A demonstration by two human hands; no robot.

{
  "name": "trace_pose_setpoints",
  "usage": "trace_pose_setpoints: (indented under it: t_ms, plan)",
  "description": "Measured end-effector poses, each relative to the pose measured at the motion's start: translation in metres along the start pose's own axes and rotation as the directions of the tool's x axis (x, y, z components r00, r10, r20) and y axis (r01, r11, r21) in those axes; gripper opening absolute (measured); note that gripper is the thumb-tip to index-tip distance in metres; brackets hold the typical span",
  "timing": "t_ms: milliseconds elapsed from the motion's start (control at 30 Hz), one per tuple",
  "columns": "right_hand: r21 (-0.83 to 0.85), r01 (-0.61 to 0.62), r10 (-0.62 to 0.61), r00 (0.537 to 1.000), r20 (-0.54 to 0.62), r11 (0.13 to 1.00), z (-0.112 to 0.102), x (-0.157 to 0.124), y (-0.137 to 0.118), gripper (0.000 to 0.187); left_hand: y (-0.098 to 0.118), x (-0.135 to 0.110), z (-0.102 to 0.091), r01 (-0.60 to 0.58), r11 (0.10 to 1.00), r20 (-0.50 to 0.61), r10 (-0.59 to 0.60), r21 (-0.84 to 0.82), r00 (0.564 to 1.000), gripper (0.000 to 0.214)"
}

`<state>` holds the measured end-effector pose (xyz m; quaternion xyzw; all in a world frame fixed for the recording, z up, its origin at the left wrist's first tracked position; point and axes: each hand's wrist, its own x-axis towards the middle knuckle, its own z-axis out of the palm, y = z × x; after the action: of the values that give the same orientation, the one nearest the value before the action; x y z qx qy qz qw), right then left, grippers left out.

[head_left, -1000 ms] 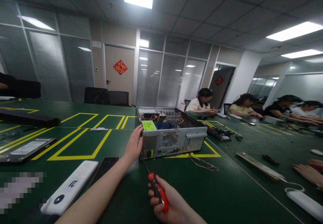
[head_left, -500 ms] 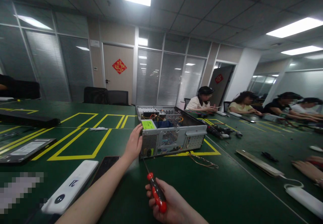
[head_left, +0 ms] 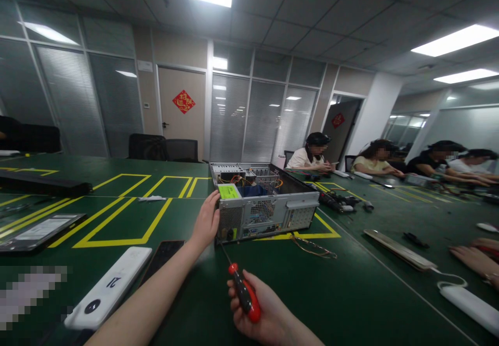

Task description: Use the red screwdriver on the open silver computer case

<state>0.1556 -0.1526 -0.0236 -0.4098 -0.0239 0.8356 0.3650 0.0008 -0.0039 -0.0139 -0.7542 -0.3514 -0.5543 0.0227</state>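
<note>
A desktop computer case lies on its side with its top uncovered and its rear panel towards me. Colored cables and a power supply with a bright green label show inside. Flat against the case's left side, near the rear corner, rests my left hand, fingers stretched out. My right hand is closed around the red and black handle of a screwdriver. Its thin shaft points up and left to the lower left corner of the rear panel; whether the tip sits on a screw I cannot tell.
Left of my forearm lie a white device marked 21, a dark flat object and a hard drive. Loose wires are in front of the case. Tools lie to its right. Several people sit along the table's right side.
My right hand and the screwdriver handle have shifted slightly right, and the handle has turned a little. My left hand stays against the case, which looks unmoved.
</note>
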Motion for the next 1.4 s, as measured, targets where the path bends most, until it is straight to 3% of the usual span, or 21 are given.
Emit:
trace_pose_setpoints:
  t_ms: [233, 633, 867, 1033, 1400]
  plan:
    - [-0.037, 0.029, -0.027, 0.997, 0.066, 0.999, -0.0004, -0.0032, -0.0008, 0.022, -0.0032, -0.0003, 0.0018, -0.027, 1.0, -0.012, 0.027, 0.007, 1.0, 0.042]
    - [-0.026, 0.057, -0.056, 0.998, 0.034, 0.998, -0.001, -0.001, 0.001, 0.032, -0.0012, 0.0, 0.0006, -0.018, 1.0, -0.007, 0.018, 0.007, 1.0, 0.042]
    - [-0.027, 0.166, -0.168, 0.981, -0.103, 0.986, 0.0027, 0.0006, 0.0051, 0.02, -0.0007, 0.0001, 0.0003, -0.01, 1.0, -0.004, 0.01, 0.014, 1.0, 0.042]
    - [-0.004, 0.182, -0.181, 0.976, -0.119, 0.983, 0.0035, 0.001, 0.0048, 0.021, -0.0011, -0.0002, 0.0005, -0.009, 1.0, -0.001, 0.009, 0.003, 1.0, 0.043]
    - [0.029, 0.108, -0.109, 0.994, 0.028, 0.994, -0.0028, 0.0039, 0.0009, 0.034, -0.0001, 0.0, 0.0001, -0.006, 1.0, -0.002, 0.006, 0.005, 1.0, 0.043]
